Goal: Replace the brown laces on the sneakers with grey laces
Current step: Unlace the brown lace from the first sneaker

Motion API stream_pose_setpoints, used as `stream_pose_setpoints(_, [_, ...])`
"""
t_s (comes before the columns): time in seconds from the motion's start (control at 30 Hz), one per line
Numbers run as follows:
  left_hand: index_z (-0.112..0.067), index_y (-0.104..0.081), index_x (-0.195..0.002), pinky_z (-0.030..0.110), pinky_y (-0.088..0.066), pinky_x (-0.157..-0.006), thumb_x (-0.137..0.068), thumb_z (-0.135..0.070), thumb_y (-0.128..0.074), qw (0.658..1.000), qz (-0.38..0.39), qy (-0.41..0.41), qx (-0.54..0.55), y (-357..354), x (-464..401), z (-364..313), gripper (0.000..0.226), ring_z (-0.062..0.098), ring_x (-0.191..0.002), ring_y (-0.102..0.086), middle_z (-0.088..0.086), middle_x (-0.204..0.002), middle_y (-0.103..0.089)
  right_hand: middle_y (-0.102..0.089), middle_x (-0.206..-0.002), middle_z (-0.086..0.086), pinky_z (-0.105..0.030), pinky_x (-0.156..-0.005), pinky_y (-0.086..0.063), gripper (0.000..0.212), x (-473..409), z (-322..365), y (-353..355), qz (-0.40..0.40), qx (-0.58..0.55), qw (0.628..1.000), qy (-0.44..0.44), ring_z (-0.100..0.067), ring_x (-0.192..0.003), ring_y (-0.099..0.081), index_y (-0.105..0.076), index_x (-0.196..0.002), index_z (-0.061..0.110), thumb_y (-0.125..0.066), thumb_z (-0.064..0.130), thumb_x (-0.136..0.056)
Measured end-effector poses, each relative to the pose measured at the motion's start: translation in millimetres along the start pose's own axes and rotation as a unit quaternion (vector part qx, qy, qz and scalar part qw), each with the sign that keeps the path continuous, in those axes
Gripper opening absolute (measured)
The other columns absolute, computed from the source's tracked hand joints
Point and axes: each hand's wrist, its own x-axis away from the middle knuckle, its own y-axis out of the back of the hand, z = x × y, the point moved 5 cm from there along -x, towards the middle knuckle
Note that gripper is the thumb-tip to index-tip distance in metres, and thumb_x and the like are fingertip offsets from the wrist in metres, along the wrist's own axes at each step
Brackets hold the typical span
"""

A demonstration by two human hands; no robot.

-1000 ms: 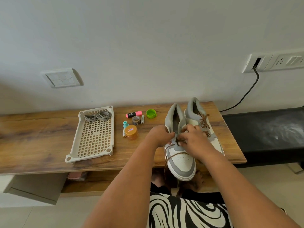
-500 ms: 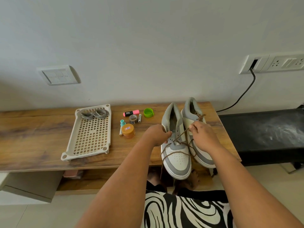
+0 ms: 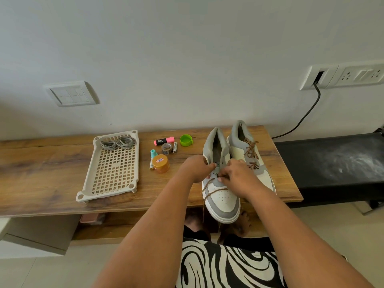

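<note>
Brown lace (image 3: 209, 189): hung loose over the near sneaker (image 3: 223, 196)
Left hand (image 3: 196, 167): curled on sneaker's edge
Right hand (image 3: 236, 178): lace pinched at eyelets
Grey laces (image 3: 118, 142): coiled in tray (image 3: 113, 169) on worktop (image 3: 41, 183)

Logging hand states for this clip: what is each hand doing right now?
Left hand: fingers grip the near sneaker at its eyelets.
Right hand: fingers pinch the brown lace.

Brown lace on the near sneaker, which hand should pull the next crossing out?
Probably the right hand: its fingertips sit at the brown lace, while the left hand steadies the near sneaker.
</note>
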Motion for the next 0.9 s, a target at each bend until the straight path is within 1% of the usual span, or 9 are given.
stream_pose_setpoints(0.17, [-0.015,-0.060,-0.083,0.033,-0.047,-0.070,-0.100,-0.045,-0.046,1.000,-0.006,0.004,-0.007,-1.0,0.1,-0.8,0.037,0.017,-0.072,-0.056,0.007,-0.095,-0.074,-0.046,-0.095,0.005,-0.036,-0.085,-0.042,0.016,-1.9,-4.2,-2.3,-0.004,-0.065,0.998,-0.017,-0.018,-0.101,-0.046,-0.068,-0.096,0.020,-0.060,0.034,-0.095])
stream_pose_setpoints(0.27, [-0.011,-0.065,-0.093,0.032,-0.047,-0.070,-0.101,-0.044,-0.046,1.000,-0.007,0.000,-0.007,0.4,1.0,-1.3,0.039,0.018,-0.074,-0.058,0.008,-0.097,-0.074,-0.054,-0.093,0.000,-0.031,-0.075,-0.039,0.022,-3.6,-9.3,1.1,-0.004,-0.098,0.994,-0.058,-0.021,-0.092,-0.053,-0.061,-0.098,0.013,-0.047,0.030,-0.102])
stream_pose_setpoints(0.4, [-0.008,-0.067,-0.104,0.034,-0.049,-0.078,-0.101,-0.044,-0.046,1.000,-0.002,-0.002,-0.002,1.5,3.6,-0.9,0.042,0.022,-0.089,-0.063,0.008,-0.099,-0.072,-0.063,-0.098,-0.007,-0.035,-0.081,-0.045,0.036,-1.6,-26.5,14.8,-0.013,-0.139,0.985,-0.106,-0.024,-0.096,-0.057,-0.062,-0.099,0.009,-0.035,0.032,-0.105])
stream_pose_setpoints(0.47, [-0.007,-0.067,-0.104,0.034,-0.049,-0.078,-0.101,-0.044,-0.046,1.000,0.000,-0.002,0.002,1.7,4.3,-1.3,0.042,0.023,-0.092,-0.064,0.008,-0.100,-0.073,-0.062,-0.091,-0.005,-0.037,-0.079,-0.048,0.036,2.9,-28.9,14.1,0.008,-0.109,0.989,-0.101,-0.023,-0.089,-0.059,-0.061,-0.092,0.010,-0.042,0.039,-0.102])
stream_pose_setpoints(0.53, [-0.009,-0.065,-0.094,0.032,-0.046,-0.072,-0.101,-0.043,-0.046,1.000,-0.001,-0.002,0.002,2.4,4.9,-2.1,0.040,0.022,-0.087,-0.062,0.009,-0.100,-0.073,-0.060,-0.092,-0.001,-0.035,-0.077,-0.049,0.032,6.0,-22.6,12.5,0.014,-0.057,0.996,-0.074,-0.018,-0.086,-0.058,-0.062,-0.095,0.015,-0.056,0.046,-0.094])
stream_pose_setpoints(0.67, [-0.012,-0.062,-0.086,0.030,-0.041,-0.067,-0.101,-0.042,-0.047,1.000,-0.006,-0.004,0.004,2.6,5.5,-2.8,0.037,0.017,-0.075,-0.055,0.009,-0.099,-0.073,-0.051,-0.103,0.003,-0.037,-0.082,-0.049,0.024,3.2,3.1,6.8,-0.011,-0.018,0.999,0.024,-0.019,-0.096,-0.056,-0.066,-0.106,0.023,-0.069,0.038,-0.087])
stream_pose_setpoints(0.77, [-0.009,-0.065,-0.095,0.030,-0.041,-0.065,-0.101,-0.041,-0.047,1.000,-0.007,-0.002,0.006,1.9,6.1,-1.7,0.038,0.015,-0.071,-0.054,0.008,-0.099,-0.073,-0.057,-0.096,0.004,-0.036,-0.081,-0.050,0.020,0.7,1.7,2.7,0.017,-0.057,0.998,-0.005,-0.017,-0.090,-0.059,-0.070,-0.096,0.022,-0.076,0.035,-0.082])
stream_pose_setpoints(0.83, [-0.009,-0.063,-0.095,0.029,-0.040,-0.062,-0.102,-0.040,-0.046,1.000,-0.008,-0.004,0.003,1.7,6.2,-1.7,0.035,0.013,-0.069,-0.053,0.006,-0.099,-0.074,-0.065,-0.086,0.003,-0.027,-0.074,-0.050,0.013,0.5,-4.5,6.0,0.034,-0.109,0.993,-0.025,-0.015,-0.083,-0.062,-0.068,-0.085,0.021,-0.079,0.025,-0.079])
stream_pose_setpoints(0.9, [-0.009,-0.063,-0.097,0.028,-0.039,-0.061,-0.102,-0.040,-0.046,1.000,-0.006,-0.005,-0.005,1.8,6.0,-2.5,0.035,0.012,-0.067,-0.052,0.005,-0.100,-0.073,-0.067,-0.084,0.001,-0.020,-0.068,-0.047,0.011,2.4,-9.6,11.4,0.039,-0.136,0.989,-0.041,-0.012,-0.078,-0.063,-0.070,-0.085,0.017,-0.079,0.017,-0.079])
